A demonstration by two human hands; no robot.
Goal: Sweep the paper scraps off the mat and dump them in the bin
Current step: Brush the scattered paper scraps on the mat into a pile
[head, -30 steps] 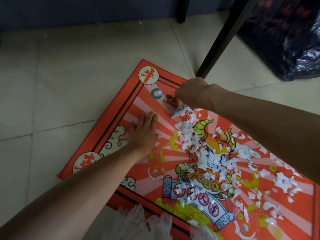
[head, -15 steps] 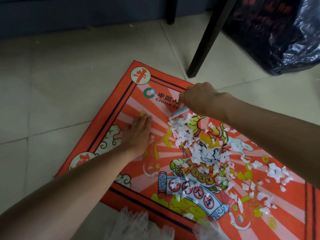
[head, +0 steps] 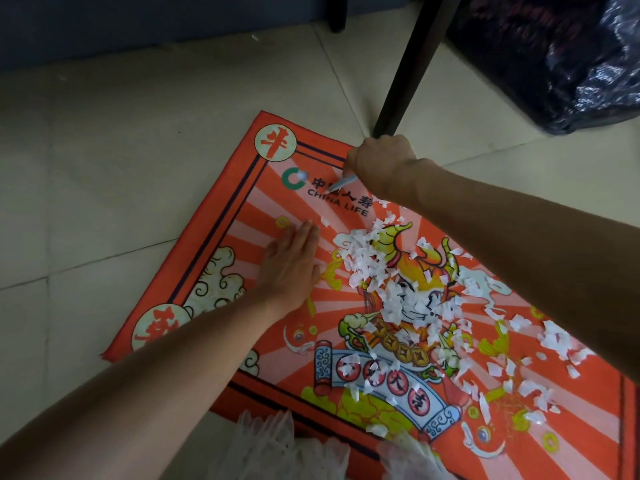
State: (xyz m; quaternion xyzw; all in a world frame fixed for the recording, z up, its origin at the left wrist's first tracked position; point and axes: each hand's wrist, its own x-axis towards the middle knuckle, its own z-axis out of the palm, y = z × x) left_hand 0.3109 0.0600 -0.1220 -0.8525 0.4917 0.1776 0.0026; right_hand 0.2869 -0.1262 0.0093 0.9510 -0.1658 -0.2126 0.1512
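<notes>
An orange-red printed mat (head: 221,216) lies on the tiled floor. White paper scraps (head: 398,292) cover its middle in a loose heap, and more are scattered to the right (head: 554,337). My left hand (head: 291,268) presses flat on the mat, fingers together, just left of the heap. My right hand (head: 381,161) is closed near the mat's far edge on a thin pale flat piece (head: 341,184), whose tip points at the printed logo, a short way from the nearest scraps. Crinkled translucent white plastic (head: 277,445) shows at the bottom edge.
A dark furniture leg (head: 408,71) stands on the floor just behind my right hand. A black plastic bag (head: 554,57) fills the top right corner. Beige floor tiles (head: 104,168) spread to the left of the mat, with a dark wall base at the top.
My right hand has pulled back from the heap's edge toward the mat's far border, taking the flat piece with it. The left hand stays pressed in place.
</notes>
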